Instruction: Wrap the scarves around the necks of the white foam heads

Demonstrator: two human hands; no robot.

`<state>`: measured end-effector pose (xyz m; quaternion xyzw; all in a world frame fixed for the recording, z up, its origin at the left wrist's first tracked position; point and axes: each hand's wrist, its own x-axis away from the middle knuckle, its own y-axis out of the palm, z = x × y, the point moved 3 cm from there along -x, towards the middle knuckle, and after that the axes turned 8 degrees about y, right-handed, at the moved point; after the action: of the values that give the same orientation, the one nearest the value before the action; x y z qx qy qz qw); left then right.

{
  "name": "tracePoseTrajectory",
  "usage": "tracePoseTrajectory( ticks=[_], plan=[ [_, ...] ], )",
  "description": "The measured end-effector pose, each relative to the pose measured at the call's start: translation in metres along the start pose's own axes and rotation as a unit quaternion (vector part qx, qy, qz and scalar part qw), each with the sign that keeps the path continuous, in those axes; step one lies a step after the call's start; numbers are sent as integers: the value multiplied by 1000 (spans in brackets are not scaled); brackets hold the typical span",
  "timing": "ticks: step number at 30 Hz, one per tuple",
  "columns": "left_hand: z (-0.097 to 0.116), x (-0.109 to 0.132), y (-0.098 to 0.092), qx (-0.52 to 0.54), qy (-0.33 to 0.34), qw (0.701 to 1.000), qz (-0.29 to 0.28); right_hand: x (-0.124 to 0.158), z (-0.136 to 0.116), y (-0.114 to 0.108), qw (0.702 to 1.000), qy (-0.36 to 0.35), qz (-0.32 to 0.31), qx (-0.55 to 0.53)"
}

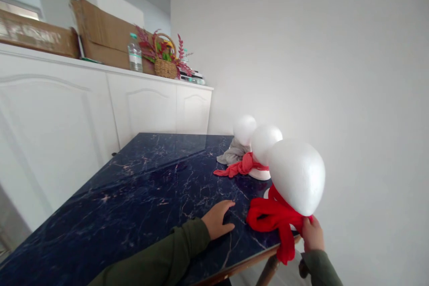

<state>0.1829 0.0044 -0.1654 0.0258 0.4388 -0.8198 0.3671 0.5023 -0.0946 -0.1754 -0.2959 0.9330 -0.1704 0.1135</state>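
Observation:
A white foam mannequin head (298, 174) stands at the table's right front corner, with a bright red scarf (271, 214) tied round its neck. One end of the scarf hangs over the table edge. My right hand (312, 232) pinches the scarf at the right side of the neck, under the head. To the left of the scarf, my left hand (218, 221) is held over the tabletop, thumb and fingers apart, with nothing in it. Behind are a second foam head (266, 143) with a coral-red scarf (243, 165) and a third foam head (244, 128) with a grey scarf (233, 153).
The dark blue marbled table (140, 196) reaches back to a white cabinet (144, 103). On the cabinet are cardboard boxes (103, 31), a water bottle (135, 56) and a wicker basket (165, 68) of flowers. A plain white wall (355, 76) borders the right side.

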Motion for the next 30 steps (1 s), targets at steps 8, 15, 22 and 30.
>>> tracePoseTrajectory(
  ticks=[8,15,22,30],
  plan=[
    [-5,27,-20,-6,-24,1000,8,-16,-1,9,970,4,79,228],
    [-3,34,-20,11,-20,1000,19,-17,9,7,975,-16,4,222],
    [-19,28,-26,331,-134,927,113,-1,-5,-11,981,-65,-59,173],
    [-56,58,-80,623,-294,694,207,113,-94,-2,981,-184,43,32]
  ],
)
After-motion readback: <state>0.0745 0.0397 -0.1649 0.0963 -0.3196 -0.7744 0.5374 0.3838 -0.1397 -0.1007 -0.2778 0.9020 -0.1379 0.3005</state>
